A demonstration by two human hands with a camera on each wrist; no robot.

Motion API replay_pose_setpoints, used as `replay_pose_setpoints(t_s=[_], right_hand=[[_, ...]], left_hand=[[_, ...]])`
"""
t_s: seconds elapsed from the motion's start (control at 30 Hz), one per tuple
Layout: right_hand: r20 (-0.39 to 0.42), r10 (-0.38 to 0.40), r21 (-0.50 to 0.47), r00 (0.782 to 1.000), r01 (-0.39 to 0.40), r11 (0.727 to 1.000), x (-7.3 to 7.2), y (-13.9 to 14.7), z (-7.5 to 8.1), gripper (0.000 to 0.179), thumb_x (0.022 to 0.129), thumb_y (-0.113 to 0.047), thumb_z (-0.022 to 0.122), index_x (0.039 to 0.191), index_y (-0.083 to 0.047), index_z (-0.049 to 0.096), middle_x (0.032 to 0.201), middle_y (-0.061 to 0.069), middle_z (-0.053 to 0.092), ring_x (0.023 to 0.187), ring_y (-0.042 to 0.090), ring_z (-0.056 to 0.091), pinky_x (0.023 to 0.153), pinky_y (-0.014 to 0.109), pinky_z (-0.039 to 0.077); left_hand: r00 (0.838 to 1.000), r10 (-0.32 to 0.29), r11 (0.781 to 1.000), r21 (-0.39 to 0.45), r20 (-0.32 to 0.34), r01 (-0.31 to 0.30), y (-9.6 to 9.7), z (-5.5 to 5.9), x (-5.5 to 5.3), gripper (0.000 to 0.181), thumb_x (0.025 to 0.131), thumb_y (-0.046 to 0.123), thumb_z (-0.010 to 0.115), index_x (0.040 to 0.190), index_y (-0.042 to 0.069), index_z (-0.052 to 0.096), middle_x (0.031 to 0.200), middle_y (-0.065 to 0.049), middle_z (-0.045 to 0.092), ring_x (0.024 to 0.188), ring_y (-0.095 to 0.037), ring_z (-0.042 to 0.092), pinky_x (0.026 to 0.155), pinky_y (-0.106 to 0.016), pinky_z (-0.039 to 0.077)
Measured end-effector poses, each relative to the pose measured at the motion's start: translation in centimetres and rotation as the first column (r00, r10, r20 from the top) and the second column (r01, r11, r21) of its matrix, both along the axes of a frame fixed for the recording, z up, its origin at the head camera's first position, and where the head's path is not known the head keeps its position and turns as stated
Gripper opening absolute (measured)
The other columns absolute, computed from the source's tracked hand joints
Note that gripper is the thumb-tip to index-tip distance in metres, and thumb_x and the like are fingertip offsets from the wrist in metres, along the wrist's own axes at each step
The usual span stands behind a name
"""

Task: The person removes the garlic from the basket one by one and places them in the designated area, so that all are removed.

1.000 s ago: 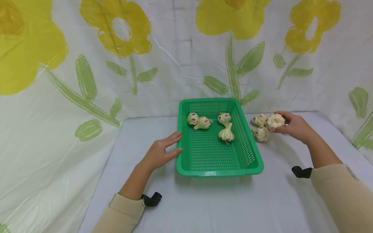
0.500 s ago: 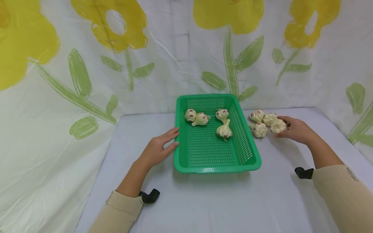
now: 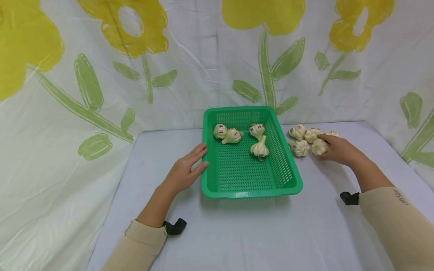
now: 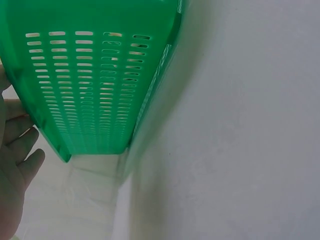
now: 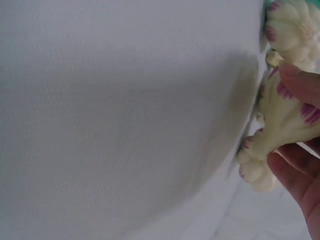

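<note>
A green plastic basket (image 3: 252, 196) with slotted walls stands mid-table, several garlic bulbs (image 3: 259, 149) lying in its back part. My left hand (image 3: 182, 171) is at its left rim, fingers extended; in the left wrist view the fingers (image 4: 22, 142) lie along the rim. To the right of the basket, my right hand (image 3: 339, 150) grips a garlic bulb (image 3: 319, 146) between thumb and fingers. The right wrist view shows this bulb (image 5: 282, 112) with its purple-streaked skin and its neck between the thumb and fingers. Part of it is hidden by the hand.
Beside the held bulb are more garlic bulbs (image 3: 300, 148), grouped near the basket's right wall. Another bulb (image 3: 332, 133) peeks out behind the right hand. A white sheet with yellow flowers (image 3: 264, 15) hangs along the table's back edge (image 3: 166, 130).
The right hand has let go of a bulb farther back and now holds a different one nearer the front. Another bulb has come into sight behind it. The left hand stays at the rim.
</note>
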State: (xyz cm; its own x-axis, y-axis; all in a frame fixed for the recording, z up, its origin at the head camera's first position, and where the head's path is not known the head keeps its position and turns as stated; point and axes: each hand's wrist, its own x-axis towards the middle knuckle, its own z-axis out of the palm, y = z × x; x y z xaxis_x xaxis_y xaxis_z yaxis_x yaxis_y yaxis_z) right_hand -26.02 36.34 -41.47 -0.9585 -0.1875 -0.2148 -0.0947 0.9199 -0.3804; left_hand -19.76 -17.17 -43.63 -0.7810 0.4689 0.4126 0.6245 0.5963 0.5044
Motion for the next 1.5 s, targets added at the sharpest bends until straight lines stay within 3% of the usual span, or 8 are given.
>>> replay_pose_setpoints(t_s=[0.2, 0.73, 1.17, 1.33, 1.5], right_hand=[[-0.023, 0.025, -0.006, 0.999, -0.025, 1.0, 0.2, -0.3, -0.1, 0.08, 0.085, -0.022, 0.077, 0.146, 0.007, 0.035, 0.139, 0.035, 0.043, 0.127, 0.053, 0.04, 0.102, 0.069, 0.034], [-0.013, 0.006, -0.011, 1.0, -0.007, 1.0, 0.0, -0.7, -0.4, 0.078, 0.086, -0.021, 0.077, 0.147, 0.005, 0.037, 0.141, 0.033, 0.041, 0.127, 0.051, 0.04, 0.102, 0.069, 0.035], [-0.017, 0.024, -0.004, 1.0, -0.024, 1.0, -0.2, -0.7, 0.3, 0.079, 0.084, -0.024, 0.078, 0.146, 0.006, 0.039, 0.135, 0.032, 0.047, 0.122, 0.048, 0.045, 0.098, 0.066, 0.04], [0.007, 0.034, 0.012, 0.999, -0.034, 0.999, -0.3, -0.7, 1.2, 0.083, 0.083, -0.034, 0.079, 0.146, 0.004, 0.04, 0.137, 0.032, 0.048, 0.124, 0.049, 0.045, 0.098, 0.067, 0.041], [0.061, 0.081, 0.041, 0.995, -0.084, 0.996, -0.9, -0.9, 3.7, 0.082, 0.082, -0.04, 0.078, 0.142, 0.005, 0.044, 0.137, 0.033, 0.05, 0.123, 0.051, 0.048, 0.094, 0.066, 0.045]], left_hand=[[1.0, 0.015, 1.0, -0.005, 0.012, -0.015, 0.0, -0.1, -0.1, 0.051, 0.104, 0.033, 0.05, 0.148, 0.008, 0.045, 0.158, 0.0, 0.036, 0.145, -0.019, 0.035, 0.114, -0.044, 0.038], [0.996, 0.021, 1.0, -0.025, 0.082, -0.018, 0.2, -0.2, 0.1, 0.052, 0.106, 0.034, 0.044, 0.152, 0.01, 0.038, 0.161, 0.002, 0.029, 0.148, -0.017, 0.029, 0.117, -0.041, 0.033], [0.997, 0.015, 1.0, -0.013, 0.072, -0.015, 0.1, 0.3, 0.1, 0.051, 0.105, 0.03, 0.048, 0.15, 0.008, 0.041, 0.16, 0.001, 0.032, 0.146, -0.017, 0.032, 0.116, -0.041, 0.036], [0.998, 0.009, 1.0, -0.008, 0.067, -0.008, 0.0, 0.3, 0.1, 0.051, 0.105, 0.03, 0.049, 0.15, 0.008, 0.041, 0.16, 0.0, 0.033, 0.146, -0.018, 0.033, 0.115, -0.042, 0.036], [0.998, -0.004, 1.0, 0.004, 0.067, 0.004, 0.0, 0.1, 0.1, 0.051, 0.105, 0.03, 0.049, 0.15, 0.008, 0.041, 0.16, 0.0, 0.033, 0.146, -0.019, 0.034, 0.114, -0.043, 0.037]])
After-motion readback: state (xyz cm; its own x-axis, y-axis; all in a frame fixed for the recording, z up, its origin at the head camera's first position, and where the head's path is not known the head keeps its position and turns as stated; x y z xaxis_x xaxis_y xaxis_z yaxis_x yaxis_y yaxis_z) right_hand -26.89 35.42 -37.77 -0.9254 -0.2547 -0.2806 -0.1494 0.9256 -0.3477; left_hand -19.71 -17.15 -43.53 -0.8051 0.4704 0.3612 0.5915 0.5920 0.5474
